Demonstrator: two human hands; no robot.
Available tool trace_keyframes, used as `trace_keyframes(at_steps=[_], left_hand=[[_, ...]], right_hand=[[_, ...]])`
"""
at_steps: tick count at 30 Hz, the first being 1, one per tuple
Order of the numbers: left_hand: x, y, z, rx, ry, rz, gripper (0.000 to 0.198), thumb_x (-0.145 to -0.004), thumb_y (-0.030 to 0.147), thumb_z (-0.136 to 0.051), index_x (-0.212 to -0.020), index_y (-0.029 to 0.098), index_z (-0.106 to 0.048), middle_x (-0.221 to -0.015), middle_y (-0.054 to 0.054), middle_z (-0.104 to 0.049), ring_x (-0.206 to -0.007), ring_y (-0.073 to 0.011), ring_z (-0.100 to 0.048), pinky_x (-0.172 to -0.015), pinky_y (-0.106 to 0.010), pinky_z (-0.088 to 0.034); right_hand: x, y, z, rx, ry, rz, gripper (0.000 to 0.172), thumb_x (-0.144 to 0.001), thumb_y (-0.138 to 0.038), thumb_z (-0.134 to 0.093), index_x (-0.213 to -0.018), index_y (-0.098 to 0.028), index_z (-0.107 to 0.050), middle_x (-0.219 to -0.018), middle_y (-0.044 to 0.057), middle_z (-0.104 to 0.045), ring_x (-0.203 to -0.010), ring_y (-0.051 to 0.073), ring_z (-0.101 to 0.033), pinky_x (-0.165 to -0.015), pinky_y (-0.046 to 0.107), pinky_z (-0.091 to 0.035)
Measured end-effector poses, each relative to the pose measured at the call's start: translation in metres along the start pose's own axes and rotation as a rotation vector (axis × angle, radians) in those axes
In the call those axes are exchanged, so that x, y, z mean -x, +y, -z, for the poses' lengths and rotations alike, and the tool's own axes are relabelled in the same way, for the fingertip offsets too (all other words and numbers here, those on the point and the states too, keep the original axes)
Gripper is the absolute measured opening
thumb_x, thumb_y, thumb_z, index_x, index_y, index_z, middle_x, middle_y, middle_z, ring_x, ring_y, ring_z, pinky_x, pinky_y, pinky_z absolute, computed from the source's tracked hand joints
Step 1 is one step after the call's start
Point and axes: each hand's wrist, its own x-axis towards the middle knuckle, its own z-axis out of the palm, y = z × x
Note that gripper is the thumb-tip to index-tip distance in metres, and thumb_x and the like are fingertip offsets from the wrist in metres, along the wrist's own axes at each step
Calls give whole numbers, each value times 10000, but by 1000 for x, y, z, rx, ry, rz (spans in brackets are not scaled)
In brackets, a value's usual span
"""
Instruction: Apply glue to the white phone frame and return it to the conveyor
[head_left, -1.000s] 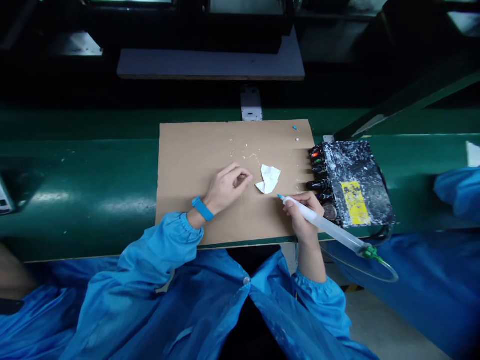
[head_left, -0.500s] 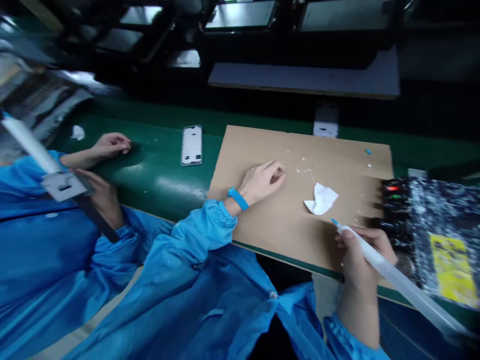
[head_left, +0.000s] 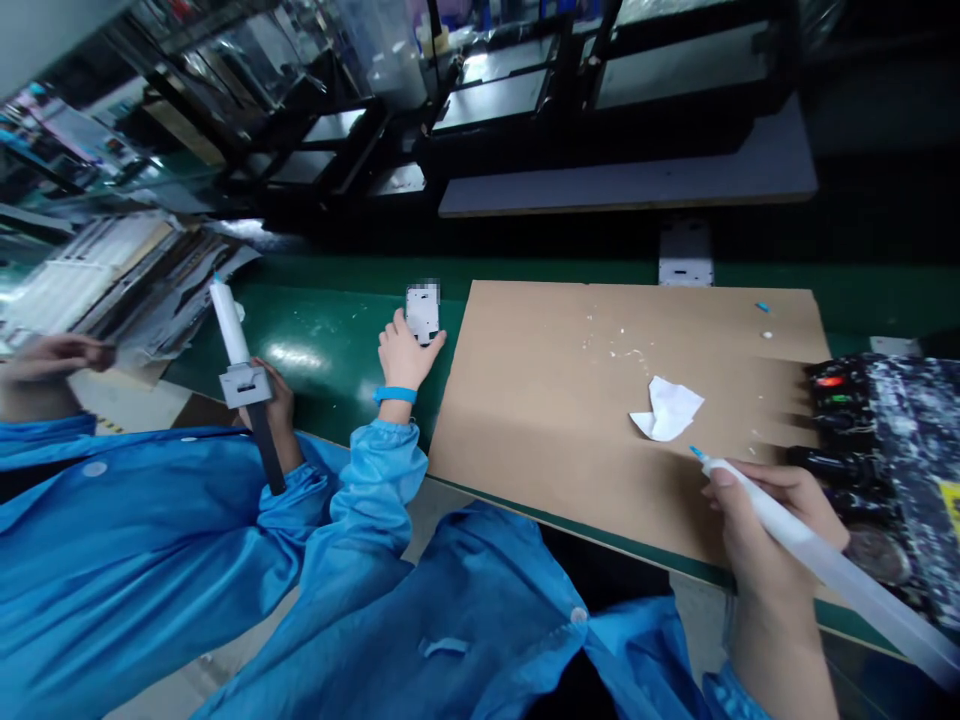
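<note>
What the syringes are holding: the large syringe in the person's right hand is showing a milky white barrel, though its contents are hard to make out; a co-worker's syringe, sitting upright in a grey bracket, is looking just as pale.
What is hiding: the rear of the person's syringe is running off the picture's edge, and the phone frame is showing only as a pixelated blur, its lower end disappearing behind the fingertips.
Hands: the left hand is pinching the phone frame upright over the green table; the right hand is clenching the syringe, its blue tip pointing near a crumpled tissue on a cardboard sheet.
Phone frame: it is staying beside the cardboard sheet's left edge, well apart from the right hand.
</note>
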Motion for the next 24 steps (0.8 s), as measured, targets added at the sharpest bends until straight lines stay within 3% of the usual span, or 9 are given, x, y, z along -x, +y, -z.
trace_keyframes(at_steps=[3,6,8,12,16,19,24], left_hand=[[-8,-6,14,15,-4,21,894,-890,419,-847,-1615,105,-428,-1406,-251,-692,-1399,-453,-634,-1214,-597,-487],[11,-4,20,73,36,-78,892,-834,393,-874,-1576,142,-448,-1315,-186,-705,-1298,-422,-664,-1162,-572,-516],[43,3,14,145,51,-221,943,-801,403,-899,-1591,167,-439,-1307,-164,-700,-1219,-395,-676,-1111,-553,-542],[124,29,-11,265,-24,-533,1025,-756,380,-968,-1615,207,-436,-1314,-150,-707,-1167,-370,-676,-1060,-519,-563],[178,51,-26,279,-84,-532,1144,-814,599,-983,-1694,195,-374,-1353,-185,-701,-1203,-392,-680,-1044,-530,-571],[188,56,-23,324,-187,-563,1216,-864,749,-906,-1749,181,-297,-1332,-187,-721,-1183,-384,-716,-1015,-517,-581],[170,51,-12,395,-424,-788,992,-996,714,-789,-1751,232,-362,-1276,-117,-776,-1119,-307,-758,-992,-455,-570]], right_hand=[[1,4,1,-33,-7,23,499,-794,-710,-995,-917,-278,-778,-834,159,-796,-635,313,-716,-580,462,-528],[2,6,2,-43,-19,38,448,-836,-652,-993,-947,-269,-789,-839,142,-798,-639,300,-711,-585,444,-526],[3,6,1,-47,-18,52,436,-853,-625,-990,-956,-253,-786,-832,113,-796,-638,276,-716,-581,400,-528],[5,6,1,-69,-6,108,450,-900,-617,-955,-976,-218,-763,-814,48,-782,-619,215,-704,-581,315,-533],[11,-1,3,8,-29,145,427,-950,-570,-929,-1032,-185,-765,-857,52,-780,-663,213,-712,-615,317,-551],[19,-14,4,95,-83,198,371,-984,-515,-912,-1056,-176,-780,-918,72,-790,-743,229,-737,-669,342,-571],[32,-37,-13,51,-279,237,282,-987,-455,-926,-1046,-214,-791,-892,63,-783,-713,218,-708,-607,329,-538]])
